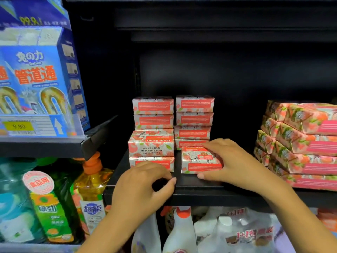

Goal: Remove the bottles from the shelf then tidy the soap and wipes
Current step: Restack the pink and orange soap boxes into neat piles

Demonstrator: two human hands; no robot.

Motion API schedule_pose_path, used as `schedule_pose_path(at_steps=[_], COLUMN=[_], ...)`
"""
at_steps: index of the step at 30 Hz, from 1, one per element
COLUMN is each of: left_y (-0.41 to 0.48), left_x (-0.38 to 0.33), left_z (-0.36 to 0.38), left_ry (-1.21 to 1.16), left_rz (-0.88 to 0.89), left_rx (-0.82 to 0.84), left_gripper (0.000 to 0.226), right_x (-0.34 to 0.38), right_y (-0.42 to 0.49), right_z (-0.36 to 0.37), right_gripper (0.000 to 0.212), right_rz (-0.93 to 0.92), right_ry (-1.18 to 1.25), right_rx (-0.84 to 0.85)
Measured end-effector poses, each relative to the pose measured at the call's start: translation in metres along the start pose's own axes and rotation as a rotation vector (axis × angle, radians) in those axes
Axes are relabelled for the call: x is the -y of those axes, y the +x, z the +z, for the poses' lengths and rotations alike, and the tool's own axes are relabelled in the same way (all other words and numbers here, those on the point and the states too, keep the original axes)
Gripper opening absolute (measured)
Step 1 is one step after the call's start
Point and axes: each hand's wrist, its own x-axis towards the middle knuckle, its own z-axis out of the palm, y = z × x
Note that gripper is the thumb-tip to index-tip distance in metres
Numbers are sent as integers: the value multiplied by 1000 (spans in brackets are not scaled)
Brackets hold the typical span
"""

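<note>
Single soap box (198, 159): it is lying flat and alone at the front of the black shelf (182, 195). It is just in front of the back soap pile (194, 117) of 4 boxes, and a narrow gap is separating it from the left soap pile (151, 147).
Long axis: its long side is running left to right along the shelf front, the same way as the boxes behind it.
Right hand (237, 161): it is gripping the single soap box from the right end. The thumb is pressing on the low front edge and the fingers are curling over the top, so this grip is clamped on the box.
Direction from the grip: the box is reaching out to the left of the palm. We are judging that a short slide back or to the left is what is needed to bring it in line.
Left hand (144, 187): it is hovering at the shelf front, before the bottom box of the left soap pile. The fingers are loosely curled and, as far as we are seeing, holding nothing. We cannot tell if the knuckles are touching that box.
Nearer hand: the right one is on the box, while the left one is nearer to the left soap pile, whose top front box is showing its print upside down.
Wipes packs (306, 143): they are lying stacked at the right end of the same shelf, well apart from both hands.
Bottles (180, 232): we are seeing 0 on this shelf; they are standing on the level below.
</note>
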Motion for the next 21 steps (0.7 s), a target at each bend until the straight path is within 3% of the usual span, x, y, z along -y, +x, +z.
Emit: schedule_pose_path(at_steps=[3,8,10,14,17,19,21], left_y=[0,6,12,23,21,17,12], left_x=[0,-13,-24,-40,-42,-40,-39], left_z=[-1,-10,-16,-24,-21,-18,-13], left_ry=[-67,-388,-545,-864,-905,-874,-882], left_rz=[-41,-211,-311,-379,-336,-283,-267], left_rx=[-30,-236,-168,29,-42,-121,-166], left_gripper=[28,3,20,27,31,33,41], right_x=[-2,5,12,27,26,21,17], right_y=[0,-16,-21,-22,-21,-24,-24], right_z=[3,5,4,4,5,1,-2], right_gripper=[67,74,68,60,68,79,69], right_rz=[-6,-151,-248,-400,-418,-340,-303], right_ry=[45,99,140,146,180,348,431], right_rx=[-67,-308,-396,-523,-456,-384,-396])
